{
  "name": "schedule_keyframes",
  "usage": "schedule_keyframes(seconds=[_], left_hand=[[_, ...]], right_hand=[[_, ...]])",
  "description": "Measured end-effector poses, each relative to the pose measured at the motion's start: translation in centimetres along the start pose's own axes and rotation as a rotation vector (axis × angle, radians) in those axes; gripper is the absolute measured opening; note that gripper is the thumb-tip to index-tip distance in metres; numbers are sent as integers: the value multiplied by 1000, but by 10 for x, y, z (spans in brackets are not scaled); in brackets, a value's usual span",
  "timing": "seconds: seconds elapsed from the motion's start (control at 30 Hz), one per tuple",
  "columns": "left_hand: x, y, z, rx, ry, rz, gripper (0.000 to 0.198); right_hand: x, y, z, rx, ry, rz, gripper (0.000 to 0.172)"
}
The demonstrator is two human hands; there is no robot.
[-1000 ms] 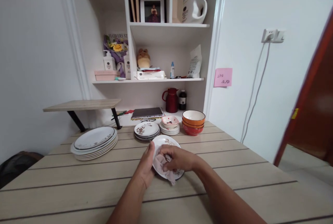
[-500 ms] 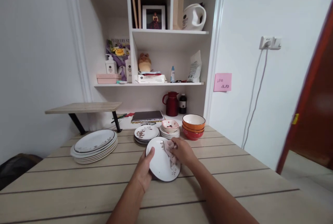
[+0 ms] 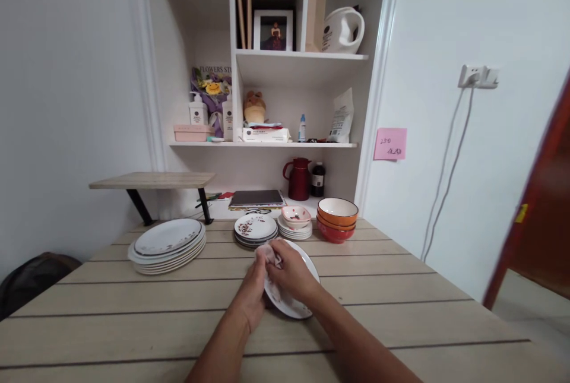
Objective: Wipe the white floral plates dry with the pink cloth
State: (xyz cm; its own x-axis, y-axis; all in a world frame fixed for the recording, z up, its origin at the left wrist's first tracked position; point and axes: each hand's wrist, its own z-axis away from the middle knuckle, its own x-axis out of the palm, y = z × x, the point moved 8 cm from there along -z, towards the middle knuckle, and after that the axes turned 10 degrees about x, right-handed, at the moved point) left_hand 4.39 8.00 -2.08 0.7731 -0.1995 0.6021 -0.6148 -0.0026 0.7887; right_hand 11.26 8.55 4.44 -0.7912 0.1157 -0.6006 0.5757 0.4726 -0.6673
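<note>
A white plate [image 3: 309, 265] with a dark rim is tilted above the table, partly covered by my hands. My left hand [image 3: 255, 288] grips its left edge, thumb up. In my right hand [image 3: 291, 270] is a crumpled pale cloth [image 3: 269, 253], pressed against the plate's upper left near my left thumb. Just behind stands a stack of dark-rimmed plates [image 3: 255, 226] with a floral print. Beside it are small white plates [image 3: 296, 232] topped by a pink-and-white dish [image 3: 295, 215].
Orange and red bowls [image 3: 337, 220] are stacked at the back right. Larger plates [image 3: 168, 239] are piled at the left, near a raised wooden stand [image 3: 151, 180]. Behind the table are a laptop [image 3: 257, 198] and a red jug [image 3: 298, 179].
My right hand has carried the cloth from the plate's right side to its upper left edge, beside my left hand. The plate has turned, and the view has shifted slightly left.
</note>
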Motion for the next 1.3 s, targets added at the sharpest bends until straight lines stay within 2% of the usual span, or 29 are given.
schedule_keyframes(seconds=[0.07,0.2,0.27,0.33,0.4,0.6,0.77,0.9,1.07,1.17,1.23,1.3], left_hand=[[-1,-1,0,-8,11,13,73],[-1,1,0,-26,13,49,77],[-2,5,-1,-8,19,57,76],[-4,7,-2,-5,41,44,75],[-7,7,-1,-17,77,15,74],[-10,12,2,-2,152,-58,69],[-3,11,4,-16,110,-69,67],[3,5,5,-61,35,-98,64],[5,5,7,-55,6,-139,64],[8,4,8,-51,-32,-151,63],[10,2,7,-43,-69,-142,62],[9,0,4,-30,-95,-111,64]], right_hand=[[2,0,6,20,-125,-21,20],[3,4,22,-10,-476,-23,23],[-2,11,27,-10,-568,47,23],[-7,24,26,41,-597,148,24],[-14,39,23,121,-557,231,24],[-35,66,0,261,-189,344,20],[-47,80,-10,342,28,347,16],[-52,79,-10,359,150,326,17],[-45,64,-10,306,206,292,18],[-40,49,-9,226,223,219,15],[-35,35,-5,131,197,133,12],[-27,19,0,37,113,59,11]])
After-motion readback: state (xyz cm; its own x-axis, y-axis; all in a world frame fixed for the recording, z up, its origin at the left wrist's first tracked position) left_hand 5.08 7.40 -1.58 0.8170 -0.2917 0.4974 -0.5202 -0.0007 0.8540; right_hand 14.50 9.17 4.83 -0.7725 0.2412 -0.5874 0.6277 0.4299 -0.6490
